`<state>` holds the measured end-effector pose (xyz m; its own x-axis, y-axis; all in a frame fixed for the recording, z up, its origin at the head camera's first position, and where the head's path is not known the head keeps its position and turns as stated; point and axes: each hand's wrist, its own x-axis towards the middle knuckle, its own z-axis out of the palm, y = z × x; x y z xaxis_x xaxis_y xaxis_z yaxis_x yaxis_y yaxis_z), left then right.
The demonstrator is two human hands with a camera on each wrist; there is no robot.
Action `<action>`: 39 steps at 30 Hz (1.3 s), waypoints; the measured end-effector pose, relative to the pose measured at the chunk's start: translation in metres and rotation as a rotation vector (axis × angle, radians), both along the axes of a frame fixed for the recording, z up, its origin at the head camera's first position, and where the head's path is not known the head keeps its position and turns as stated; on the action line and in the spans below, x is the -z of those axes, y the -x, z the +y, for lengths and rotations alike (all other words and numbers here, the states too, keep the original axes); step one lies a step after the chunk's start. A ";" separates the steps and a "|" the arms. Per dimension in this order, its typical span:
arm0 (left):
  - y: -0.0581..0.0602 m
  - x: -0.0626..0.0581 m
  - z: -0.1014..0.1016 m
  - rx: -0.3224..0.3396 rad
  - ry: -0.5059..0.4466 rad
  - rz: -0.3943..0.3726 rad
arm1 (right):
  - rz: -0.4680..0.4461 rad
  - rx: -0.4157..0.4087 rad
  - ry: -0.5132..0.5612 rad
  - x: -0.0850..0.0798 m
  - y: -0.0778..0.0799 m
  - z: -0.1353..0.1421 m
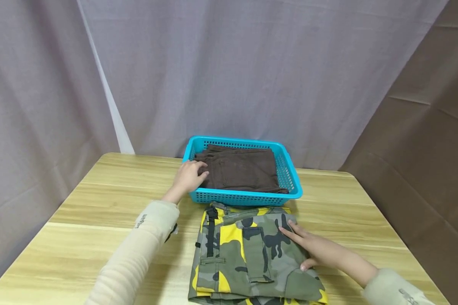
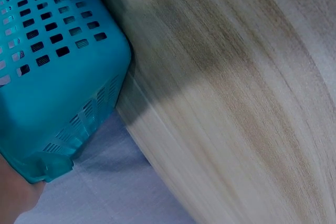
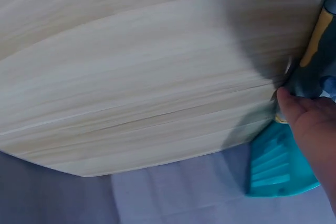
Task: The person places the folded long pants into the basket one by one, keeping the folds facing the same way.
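Note:
Dark brown folded trousers (image 1: 244,167) lie inside a blue plastic basket (image 1: 248,197) at the back of the table. My left hand (image 1: 188,176) reaches over the basket's left front rim, its bent fingers touching the left edge of the brown trousers. In front of the basket lie folded camouflage trousers (image 1: 256,250) in green, grey, black and yellow, with a black strap near the left side. Across their right part rests my right hand (image 1: 320,250), fingers spread. In the left wrist view, the left hand (image 2: 18,195) shows at the basket's corner, with its fingertips hidden.
A light wood table (image 1: 110,212) carries everything. Grey cloth (image 1: 233,76) hangs right behind the basket, and brown cloth (image 1: 423,148) hangs along the right side.

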<state>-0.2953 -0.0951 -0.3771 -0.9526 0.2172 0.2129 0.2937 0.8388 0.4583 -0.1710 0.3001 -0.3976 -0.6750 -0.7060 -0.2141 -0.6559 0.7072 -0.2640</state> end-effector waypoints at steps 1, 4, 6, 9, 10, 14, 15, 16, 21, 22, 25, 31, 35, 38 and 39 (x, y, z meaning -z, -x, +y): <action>0.000 0.000 0.000 0.001 -0.001 -0.003 | 0.001 0.001 -0.005 0.000 0.000 -0.004; 0.001 -0.001 0.000 0.002 0.001 -0.005 | 0.000 -0.006 -0.008 0.001 0.002 -0.014; 0.001 -0.001 0.000 0.001 -0.003 -0.005 | -0.003 -0.009 -0.012 0.001 0.002 -0.020; 0.002 0.000 0.000 -0.001 -0.001 -0.007 | -0.007 -0.014 -0.016 0.001 0.002 -0.028; 0.002 0.000 0.000 -0.001 0.002 -0.004 | -0.011 -0.009 -0.019 0.001 0.002 -0.029; 0.001 0.001 0.000 -0.005 0.000 -0.010 | -0.030 -0.006 -0.005 0.001 0.002 -0.036; 0.001 0.001 0.000 -0.005 0.002 -0.009 | -0.040 -0.002 -0.004 0.001 0.002 -0.037; 0.001 0.001 0.000 -0.005 -0.001 -0.007 | -0.051 -0.003 0.000 0.001 0.002 -0.038; 0.001 0.003 0.000 0.002 -0.091 0.065 | -0.133 -0.015 0.027 -0.004 0.005 -0.042; 0.001 0.004 -0.001 0.002 -0.122 0.093 | -0.152 -0.020 0.037 -0.005 0.006 -0.042; 0.000 0.005 -0.008 -0.027 -0.247 0.160 | -0.215 -0.021 0.065 -0.011 0.007 -0.042; -0.013 0.001 -0.030 -0.139 -0.445 0.127 | -0.289 0.076 0.110 -0.022 0.008 -0.039; -0.024 -0.007 -0.036 -0.128 -0.498 0.026 | -0.223 0.134 0.163 -0.026 0.006 -0.037; -0.033 -0.010 -0.042 -0.102 -0.513 0.006 | -0.173 0.164 0.234 -0.027 0.005 -0.038; -0.037 -0.010 -0.045 -0.094 -0.505 0.012 | -0.170 0.172 0.265 -0.027 0.005 -0.039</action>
